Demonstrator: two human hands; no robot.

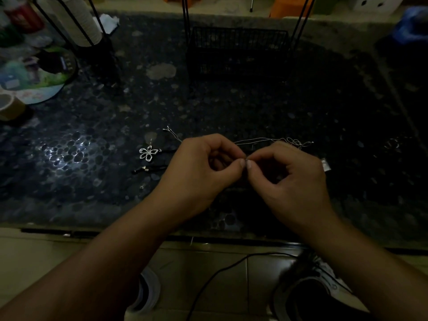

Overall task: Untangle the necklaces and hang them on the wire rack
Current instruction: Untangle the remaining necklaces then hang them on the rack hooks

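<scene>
My left hand [200, 172] and my right hand [291, 177] meet at their fingertips over the dark pebbled table [231, 107], both pinching one small spot of a necklace. A thin silver chain [273, 140] runs from behind my hands to a tangle at the right. To the left lies a silver flower pendant [148, 153] on a black cord [150, 169] with a metal end. The black wire rack [238, 52] stands at the back centre, its uprights rising out of view. The scene is dim.
At the back left stand a second black wire stand [69, 24], a round picture plate [34, 75] and a roll of tape [9, 107]. A small silver tag [325, 164] lies right of my right hand. A black cable [220, 272] crosses the tiled floor below.
</scene>
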